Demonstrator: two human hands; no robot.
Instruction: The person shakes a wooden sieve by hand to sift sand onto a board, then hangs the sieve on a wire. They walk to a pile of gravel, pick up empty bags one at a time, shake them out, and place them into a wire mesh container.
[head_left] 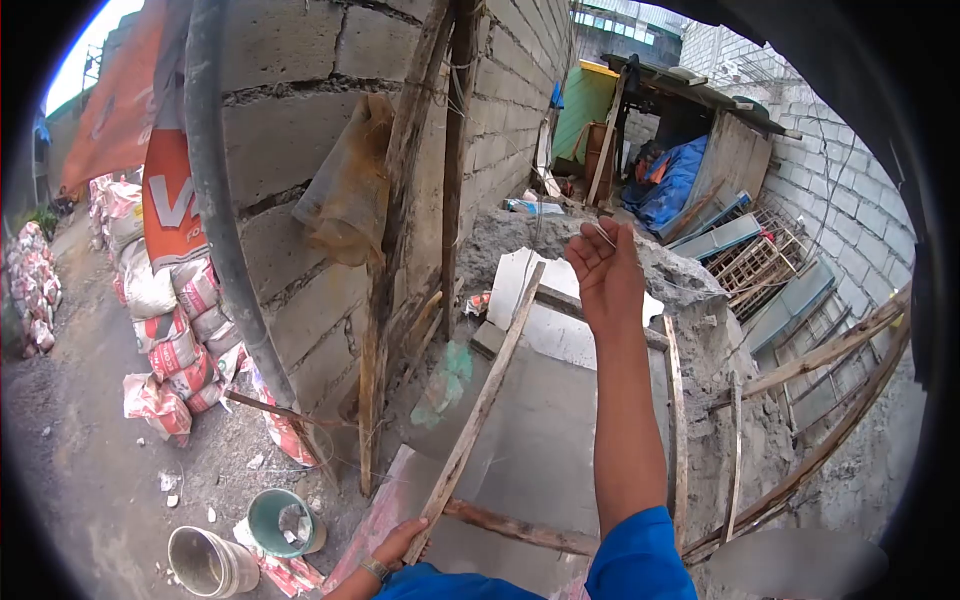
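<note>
Low in the view, my left hand (402,540) is closed around the lower end of a long wooden strip (490,400). A watch is on that wrist. My right hand (608,270) is raised in front of me, palm partly toward me, with its fingers curled. Between its fingertips shows a thin, light, wire-like piece (604,235), too small to name exactly. Below lies a smooth grey slab (545,425) framed by wooden strips, with a crosspiece (520,527) near me and a white board (560,325) at the far end.
A block wall (290,200) with wooden posts (400,200) rises at left. Two buckets, one green (316,535) and one whitish (240,575), stand below it near stacked sacks (175,350). Poles (820,350) and metal frames (760,265) lean at right. A blue tarp (675,185) lies beyond.
</note>
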